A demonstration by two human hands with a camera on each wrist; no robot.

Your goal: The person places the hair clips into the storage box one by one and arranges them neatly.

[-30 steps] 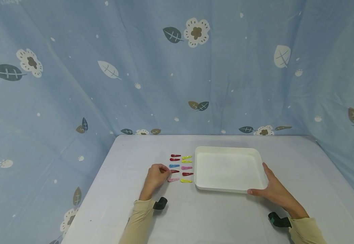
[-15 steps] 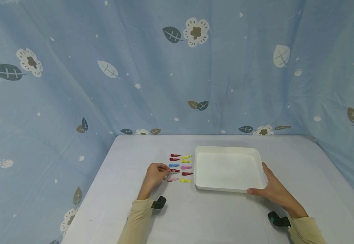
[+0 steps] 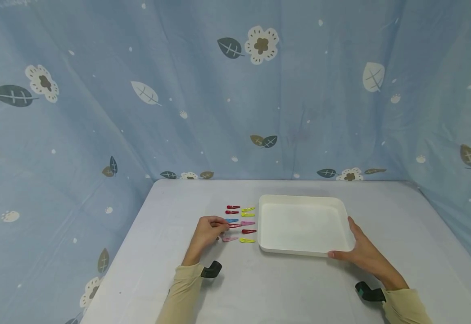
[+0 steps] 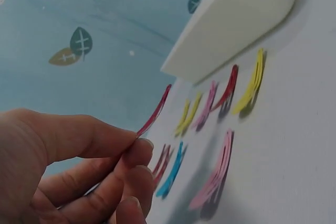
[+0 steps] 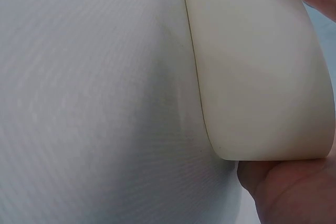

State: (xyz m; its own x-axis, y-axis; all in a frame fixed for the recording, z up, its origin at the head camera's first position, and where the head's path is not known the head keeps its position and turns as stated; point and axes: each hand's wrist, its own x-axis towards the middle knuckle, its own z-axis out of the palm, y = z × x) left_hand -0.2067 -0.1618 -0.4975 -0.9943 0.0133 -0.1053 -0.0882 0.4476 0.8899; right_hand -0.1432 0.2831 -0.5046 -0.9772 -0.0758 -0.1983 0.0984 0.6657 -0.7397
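My left hand (image 3: 209,233) pinches a red snap hair clip (image 4: 157,111) between thumb and index finger, its free end pointing out toward the tray. In the left wrist view the clip is raised above the table. Below it lie a blue hair clip (image 3: 231,220) and a light pink hair clip (image 3: 230,239). My right hand (image 3: 361,252) holds the near right corner of a white rectangular tray (image 3: 263,248), thumb on the front wall and fingers along the right side. The right wrist view shows the tray's outer wall (image 5: 257,66) between thumb and fingers.
Several more hair clips lie in two columns left of the tray: red clips (image 3: 233,207) at the back left, then yellow (image 3: 248,209), pink (image 3: 247,223), dark red (image 3: 249,231) and yellow ones in the right column. A patterned blue curtain (image 3: 203,90) hangs behind the white table (image 3: 284,292).
The left hand has picked up the red clip from the left column and moved it slightly right and up. The right hand and tray have stayed in place.
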